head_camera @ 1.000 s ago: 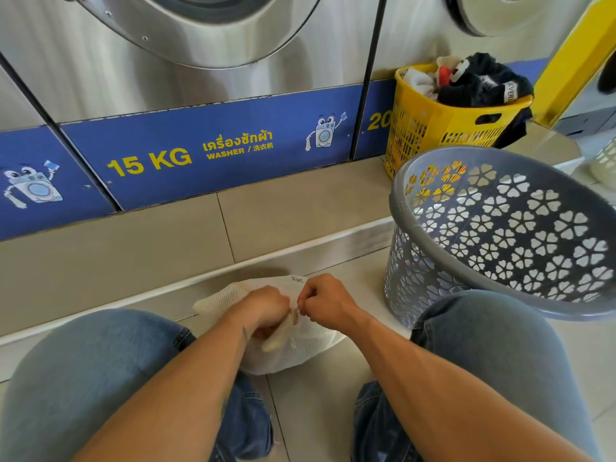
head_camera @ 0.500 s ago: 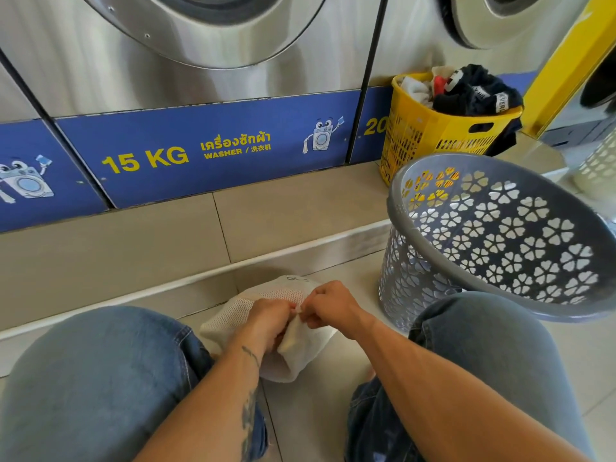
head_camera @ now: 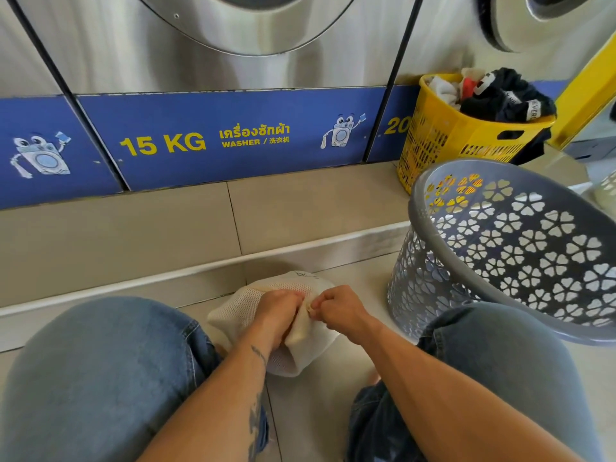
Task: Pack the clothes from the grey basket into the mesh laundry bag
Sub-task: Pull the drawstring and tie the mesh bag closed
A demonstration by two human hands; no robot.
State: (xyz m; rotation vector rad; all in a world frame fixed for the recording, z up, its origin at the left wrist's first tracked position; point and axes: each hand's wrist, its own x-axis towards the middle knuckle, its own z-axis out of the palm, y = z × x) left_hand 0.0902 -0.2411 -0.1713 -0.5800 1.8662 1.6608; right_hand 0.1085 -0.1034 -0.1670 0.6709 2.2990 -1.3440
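A cream mesh laundry bag (head_camera: 240, 311) lies bulging on the floor tiles between my knees. My left hand (head_camera: 278, 310) presses down on its top and pinches the fabric. Right beside it, my right hand (head_camera: 340, 310) pinches the same edge of the bag, fingertips almost touching the left ones. The grey basket (head_camera: 520, 248) with flower-shaped holes stands tilted at my right knee; no clothes show inside it. What is in the bag is hidden by the mesh.
A yellow basket (head_camera: 466, 141) heaped with dark and white clothes stands on the tiled step behind the grey one. Steel washing machines (head_camera: 233, 55) with a blue "15 KG" panel rise along the step. My jeans-clad knees flank the bag.
The view has shifted a little and both hands have stayed together at the bag's edge, with the right fingers drawing slightly rightwards along it. The baskets have not moved.
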